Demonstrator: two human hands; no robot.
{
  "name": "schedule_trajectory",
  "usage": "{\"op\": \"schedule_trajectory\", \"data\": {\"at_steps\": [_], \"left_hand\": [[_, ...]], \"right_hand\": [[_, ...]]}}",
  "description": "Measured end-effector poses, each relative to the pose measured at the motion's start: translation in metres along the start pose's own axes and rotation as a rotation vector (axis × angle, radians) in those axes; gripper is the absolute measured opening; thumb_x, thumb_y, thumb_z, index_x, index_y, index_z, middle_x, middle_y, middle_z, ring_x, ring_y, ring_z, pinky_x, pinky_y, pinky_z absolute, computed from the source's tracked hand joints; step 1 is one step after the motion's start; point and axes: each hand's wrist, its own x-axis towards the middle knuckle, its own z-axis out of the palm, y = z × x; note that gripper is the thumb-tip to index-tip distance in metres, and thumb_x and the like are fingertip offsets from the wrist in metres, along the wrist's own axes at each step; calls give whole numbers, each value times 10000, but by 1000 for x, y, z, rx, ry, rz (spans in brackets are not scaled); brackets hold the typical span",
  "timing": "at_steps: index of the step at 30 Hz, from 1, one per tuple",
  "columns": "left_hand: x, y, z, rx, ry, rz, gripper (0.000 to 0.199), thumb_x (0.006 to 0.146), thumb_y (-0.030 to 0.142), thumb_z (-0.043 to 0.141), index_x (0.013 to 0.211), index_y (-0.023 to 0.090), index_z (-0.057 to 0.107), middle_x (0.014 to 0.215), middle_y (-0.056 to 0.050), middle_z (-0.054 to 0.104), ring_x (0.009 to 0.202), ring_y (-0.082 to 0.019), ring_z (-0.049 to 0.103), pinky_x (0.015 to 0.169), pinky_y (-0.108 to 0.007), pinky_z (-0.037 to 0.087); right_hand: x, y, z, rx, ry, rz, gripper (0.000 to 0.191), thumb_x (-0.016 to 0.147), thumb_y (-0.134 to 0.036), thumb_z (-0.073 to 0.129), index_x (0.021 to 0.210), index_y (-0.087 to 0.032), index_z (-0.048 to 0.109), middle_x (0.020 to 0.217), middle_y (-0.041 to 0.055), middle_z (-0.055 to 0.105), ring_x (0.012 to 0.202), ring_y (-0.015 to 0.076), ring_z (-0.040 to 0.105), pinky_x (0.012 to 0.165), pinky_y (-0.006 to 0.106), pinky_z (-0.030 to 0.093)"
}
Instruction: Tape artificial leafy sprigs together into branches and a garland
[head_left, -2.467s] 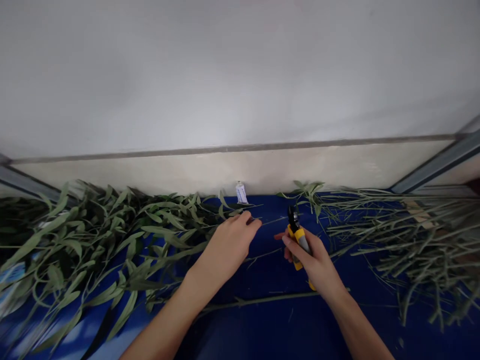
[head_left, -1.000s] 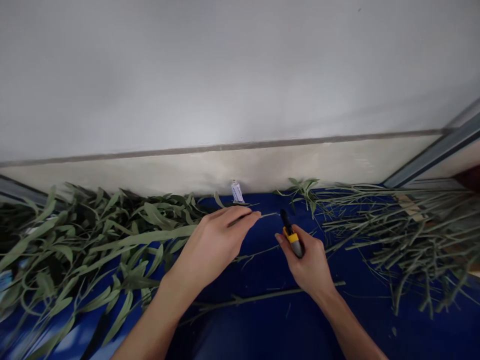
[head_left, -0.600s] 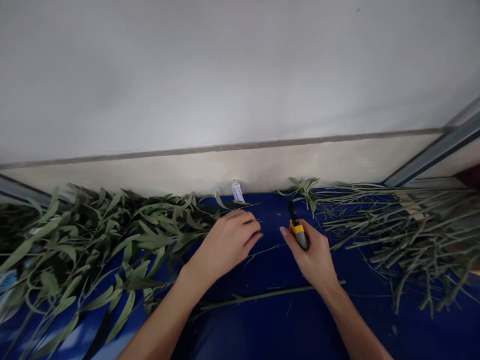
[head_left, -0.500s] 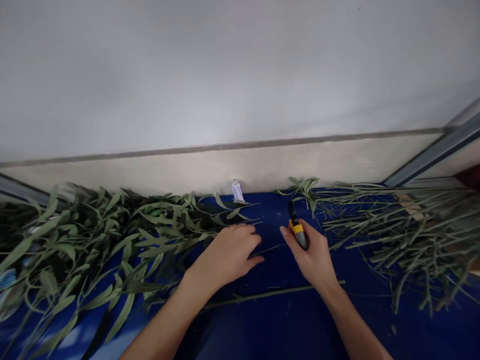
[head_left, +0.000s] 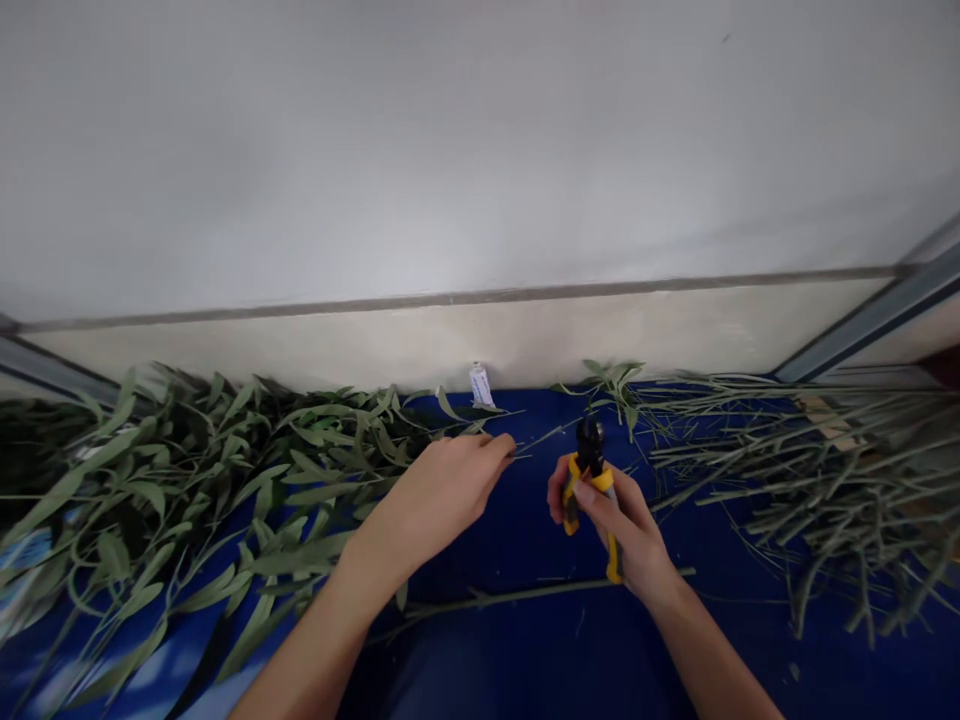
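My right hand (head_left: 619, 530) is wrapped round yellow-and-grey pruning shears (head_left: 590, 440), whose dark blades point away from me and whose handles are spread apart. Left of it, my left hand (head_left: 446, 487) pinches a thin leafy stem (head_left: 546, 437); its bare end sticks out to the right past my fingertips, short of the blades. Beneath and behind that hand spreads a large heap of green leafy branches (head_left: 315, 440). Closer to me, a longer bare stem (head_left: 525, 596) lies across the blue surface, passing under the shears' handles.
A pile of bare cut stems (head_left: 840, 500) covers the right side of the blue tabletop (head_left: 517, 660). A small sprig of leaves (head_left: 619, 385) and a white tube (head_left: 481, 385) lie along the pale wall (head_left: 375, 345) at the back.
My left fingers have closed on a stem. My right hand has turned the shears, and their handles now show spread apart. The view has shifted slightly.
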Motion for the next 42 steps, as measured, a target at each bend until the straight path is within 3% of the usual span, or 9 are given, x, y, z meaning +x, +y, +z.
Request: {"op": "schedule_trajectory", "data": {"at_steps": [5, 9, 13, 21, 25, 29, 37, 42], "left_hand": [[-2, -2, -10, -70, 279, 29, 219, 1044, 180, 490, 1155, 177, 678, 994, -74, 738, 824, -190, 731, 739, -307, 582], [-5, 3, -11, -112, 355, 87, 211, 1036, 162, 513, 1163, 164, 681, 963, -58, 738, 790, -172, 720, 696, -289, 572], [-7, 7, -11, -115, 333, 93, 200, 1029, 153, 519, 1127, 172, 692, 982, -52, 751, 832, -190, 738, 755, -322, 593], [-7, 6, -9, -152, 205, 63, 219, 1048, 195, 498, 1122, 198, 705, 1003, -46, 750, 866, -203, 739, 790, -350, 591], [-7, 7, -8, -152, 212, 81, 217, 1046, 193, 501, 1113, 192, 707, 1004, -52, 754, 874, -202, 742, 793, -340, 596], [-7, 10, -10, -131, 214, 100, 217, 1043, 185, 504, 1090, 191, 716, 955, -49, 757, 856, -193, 746, 783, -315, 595], [-5, 10, -12, -150, 212, 56, 213, 1043, 206, 509, 1086, 186, 717, 949, -48, 756, 831, -186, 742, 760, -294, 585], [2, -2, 9, -17, 109, 38, 224, 1037, 193, 513, 1075, 171, 733, 955, -72, 752, 876, -213, 744, 816, -340, 598]], "right_hand": [[1, 3, 4, -109, -19, 55, 296, 958, -487, 631, 916, -194, 622, 777, 30, 628, 675, 165, 571, 631, 296, 460], [1, 6, 4, -272, -9, 61, 345, 947, -538, 618, 924, -193, 628, 791, 28, 636, 683, 169, 577, 637, 295, 465], [1, 9, 2, -415, 19, 30, 379, 924, -574, 622, 929, -195, 642, 735, 14, 620, 642, 166, 558, 576, 278, 437], [1, 10, 4, -430, 28, -9, 282, 932, -469, 650, 878, -195, 614, 694, -24, 540, 585, 128, 455, 550, 276, 338], [1, 7, 3, -522, 61, -15, 282, 942, -446, 643, 827, -195, 585, 646, -48, 447, 565, 119, 349, 540, 282, 286], [0, 5, 1, -602, 89, -15, 298, 941, -440, 641, 793, -193, 563, 680, -37, 459, 597, 125, 351, 566, 288, 297], [-1, 14, 8, -653, 269, -76, 314, 938, -450, 628, 771, -193, 560, 621, -62, 392, 556, 114, 331, 534, 273, 275], [4, 23, -1, -509, 418, -42, 377, 888, -542, 674, 783, -201, 553, 593, -71, 384, 517, 113, 352, 488, 264, 287]]}}
